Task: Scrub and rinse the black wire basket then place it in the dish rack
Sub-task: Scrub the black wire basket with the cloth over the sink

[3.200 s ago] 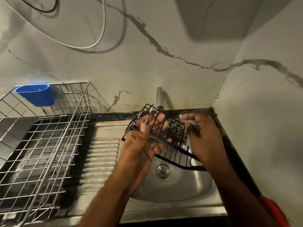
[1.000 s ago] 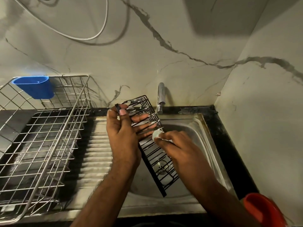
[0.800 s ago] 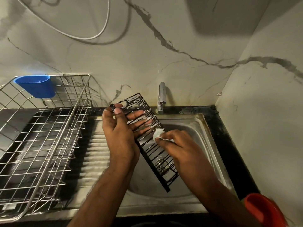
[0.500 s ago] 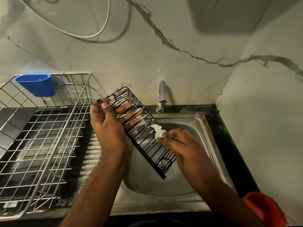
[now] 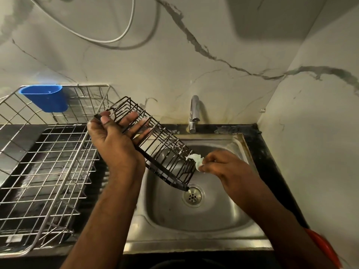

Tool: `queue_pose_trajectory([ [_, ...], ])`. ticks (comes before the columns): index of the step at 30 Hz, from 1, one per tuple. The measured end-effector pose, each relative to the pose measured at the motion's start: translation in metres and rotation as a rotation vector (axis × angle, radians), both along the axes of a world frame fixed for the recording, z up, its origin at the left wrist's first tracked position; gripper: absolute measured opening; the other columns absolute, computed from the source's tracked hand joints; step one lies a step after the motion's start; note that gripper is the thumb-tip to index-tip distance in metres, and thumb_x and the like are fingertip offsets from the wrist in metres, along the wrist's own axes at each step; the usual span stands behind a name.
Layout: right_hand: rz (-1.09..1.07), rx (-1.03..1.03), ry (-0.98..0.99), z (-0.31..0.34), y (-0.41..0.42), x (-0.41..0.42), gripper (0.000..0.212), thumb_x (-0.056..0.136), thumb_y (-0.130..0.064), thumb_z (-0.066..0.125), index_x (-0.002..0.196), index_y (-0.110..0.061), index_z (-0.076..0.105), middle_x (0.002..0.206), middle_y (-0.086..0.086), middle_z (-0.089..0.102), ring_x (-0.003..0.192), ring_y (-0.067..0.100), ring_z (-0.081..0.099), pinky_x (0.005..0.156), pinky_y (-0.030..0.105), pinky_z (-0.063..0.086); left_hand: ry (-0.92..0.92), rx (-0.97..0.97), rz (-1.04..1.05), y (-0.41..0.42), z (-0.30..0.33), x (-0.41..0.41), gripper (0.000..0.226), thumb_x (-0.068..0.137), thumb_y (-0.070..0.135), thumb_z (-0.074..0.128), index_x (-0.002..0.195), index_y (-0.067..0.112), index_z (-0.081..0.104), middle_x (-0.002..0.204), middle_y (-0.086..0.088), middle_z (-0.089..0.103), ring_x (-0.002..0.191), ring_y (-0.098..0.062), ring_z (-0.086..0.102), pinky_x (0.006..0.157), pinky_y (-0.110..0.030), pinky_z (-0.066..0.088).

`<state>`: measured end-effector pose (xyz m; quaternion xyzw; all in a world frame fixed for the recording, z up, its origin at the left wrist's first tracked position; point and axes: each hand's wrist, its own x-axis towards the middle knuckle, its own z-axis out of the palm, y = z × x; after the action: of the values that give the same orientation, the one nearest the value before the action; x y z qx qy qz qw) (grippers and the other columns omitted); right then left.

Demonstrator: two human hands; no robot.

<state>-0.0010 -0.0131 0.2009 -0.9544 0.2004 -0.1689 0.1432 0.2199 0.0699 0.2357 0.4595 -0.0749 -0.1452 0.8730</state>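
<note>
Presently the scrubbing step is in hand. The left hand [image 5: 114, 140] grips the upper end of the black wire basket [image 5: 155, 146], held slanted over the sink [image 5: 204, 216], its lower corner just above the drain [image 5: 192, 195]. The right hand [image 5: 221, 164] pinches a soapy white scrubber [image 5: 196, 159] against the basket's lower wires. No water is visible at the tap [image 5: 194, 113]. Rinsing there should follow, then placement in the dish rack [image 5: 44, 171] at left.

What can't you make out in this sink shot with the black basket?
- Head view: the scrubber is mostly hidden in the right hand, its type unclear.
- Red object, cut off by the frame's edge.
- Left hand hides part of the black wire basket.
</note>
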Motion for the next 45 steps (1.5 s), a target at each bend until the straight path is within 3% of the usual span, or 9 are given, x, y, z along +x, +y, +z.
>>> queue_pose_trajectory([
  [5,0.023,0.011,-0.203,0.022,0.01,0.013,0.044,0.079,0.01,0.07,0.116,-0.014,0.072,0.112,0.002,0.065,0.105,0.017,0.061,0.084,0.031,0.055,-0.012,0.027,-0.085,0.002,-0.003,-0.013,0.012,0.113,0.031,0.032,0.112,0.025,0.043,0.095,-0.016,0.074,0.079,-0.036,0.074,0.062,-0.04,0.061],
  [14,-0.038,0.001,-0.432,0.059,0.011,0.078,0.033,0.097,-0.013,0.052,0.127,-0.007,0.066,0.121,0.008,0.062,0.108,0.016,0.06,0.088,0.023,0.054,0.0,0.064,-0.484,-0.004,-0.007,-0.062,0.023,0.112,0.032,0.036,0.122,0.022,0.053,0.101,-0.007,0.077,0.082,-0.025,0.076,0.064,-0.041,0.06],
  [19,-0.086,0.565,-0.533,0.059,0.01,0.082,0.03,0.103,-0.026,0.05,0.128,-0.014,0.062,0.124,-0.001,0.058,0.094,-0.011,0.061,0.064,0.005,0.048,-0.048,0.157,-0.572,-0.01,-0.002,-0.063,0.04,0.108,0.045,0.039,0.143,0.027,0.049,0.12,-0.004,0.074,0.104,-0.023,0.075,0.072,-0.04,0.059],
  [23,-0.116,0.637,-0.608,0.053,0.012,0.079,0.028,0.101,-0.023,0.049,0.118,-0.01,0.066,0.111,-0.005,0.065,0.089,-0.01,0.063,0.067,0.008,0.049,-0.094,0.202,-0.622,-0.01,-0.004,-0.054,0.028,0.111,0.026,0.041,0.137,0.022,0.051,0.119,-0.006,0.074,0.098,-0.025,0.074,0.063,-0.035,0.059],
  [27,-0.155,0.978,-0.653,0.045,0.011,0.078,0.011,0.099,-0.029,0.059,0.099,-0.02,0.066,0.097,0.002,0.073,0.088,0.014,0.073,0.069,0.036,0.06,-0.145,0.286,-0.623,-0.017,-0.007,-0.051,0.032,0.111,0.028,0.041,0.142,0.023,0.046,0.129,-0.011,0.069,0.107,-0.033,0.072,0.071,-0.045,0.062],
  [33,-0.083,0.153,-0.362,0.032,0.02,0.052,0.03,0.093,-0.02,0.047,0.109,-0.011,0.072,0.104,-0.008,0.06,0.09,-0.007,0.054,0.079,0.003,0.04,-0.26,0.401,-0.542,-0.027,0.003,-0.048,0.053,0.1,0.046,0.048,0.145,0.019,0.044,0.146,-0.011,0.057,0.131,-0.034,0.058,0.103,-0.057,0.053],
  [37,-0.076,0.443,-0.181,0.02,0.015,0.041,0.018,0.095,-0.027,0.059,0.108,-0.018,0.07,0.1,-0.02,0.06,0.088,-0.015,0.056,0.078,0.004,0.042,-0.184,0.311,-0.555,-0.031,0.005,-0.04,0.02,0.112,0.029,0.037,0.12,0.018,0.05,0.123,-0.011,0.073,0.102,-0.034,0.073,0.077,-0.044,0.061],
  [39,-0.018,0.546,-0.068,0.012,0.01,0.034,0.017,0.092,-0.026,0.066,0.104,-0.014,0.07,0.1,-0.012,0.065,0.092,-0.002,0.062,0.085,0.024,0.052,-0.17,0.282,-0.586,-0.028,0.006,-0.038,0.02,0.113,0.032,0.031,0.115,0.023,0.049,0.112,-0.012,0.077,0.087,-0.035,0.073,0.072,-0.044,0.059],
  [45,0.165,0.325,0.029,0.028,0.001,0.027,0.024,0.095,-0.023,0.056,0.109,-0.013,0.074,0.11,-0.004,0.064,0.096,0.006,0.062,0.085,0.015,0.049,-0.103,0.228,-0.667,-0.024,0.008,-0.041,0.02,0.112,0.034,0.031,0.112,0.025,0.049,0.11,-0.011,0.078,0.075,-0.027,0.072,0.052,-0.032,0.057],
])
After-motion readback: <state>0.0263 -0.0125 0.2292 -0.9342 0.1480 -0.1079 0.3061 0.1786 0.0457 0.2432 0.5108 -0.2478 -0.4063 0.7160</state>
